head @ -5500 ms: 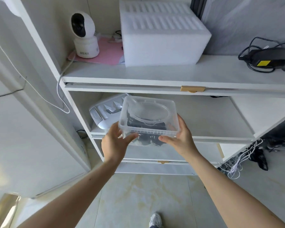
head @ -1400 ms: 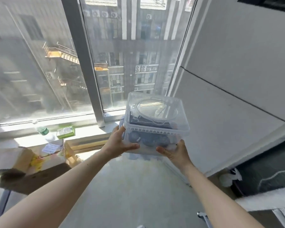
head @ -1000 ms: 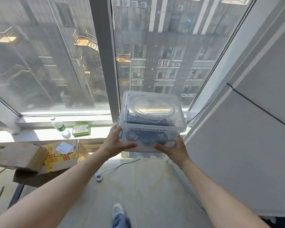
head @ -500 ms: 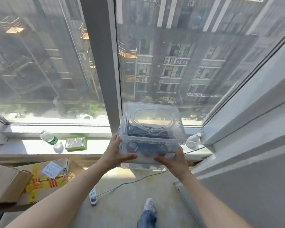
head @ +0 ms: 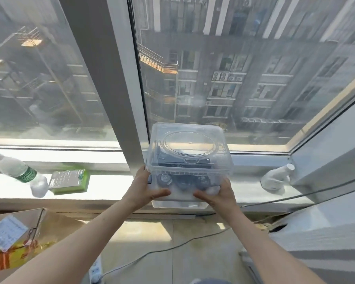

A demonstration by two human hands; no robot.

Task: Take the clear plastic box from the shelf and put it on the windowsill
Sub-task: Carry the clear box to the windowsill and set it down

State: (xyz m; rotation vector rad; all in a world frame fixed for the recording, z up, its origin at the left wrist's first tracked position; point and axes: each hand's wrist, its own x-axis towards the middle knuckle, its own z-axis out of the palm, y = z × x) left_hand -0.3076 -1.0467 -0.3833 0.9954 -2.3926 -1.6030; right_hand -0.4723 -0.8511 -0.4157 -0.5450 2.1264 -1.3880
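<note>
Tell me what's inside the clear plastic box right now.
Through the clear plastic box, dark flat gear sits under the lid and round dark parts lower down; what they are is unclear. Both hands, left hand and right hand, cover the lower front.

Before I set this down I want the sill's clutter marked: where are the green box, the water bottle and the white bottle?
green box (head: 70, 181), head view, middle of its top face.
water bottle (head: 19, 171), head view, its body beside the green label.
white bottle (head: 275, 178), head view, its lying body.

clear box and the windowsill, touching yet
Cannot tell. In the head view the clear box is held by the left hand and right hand over the windowsill edge, but its base hides any contact or gap.
</note>
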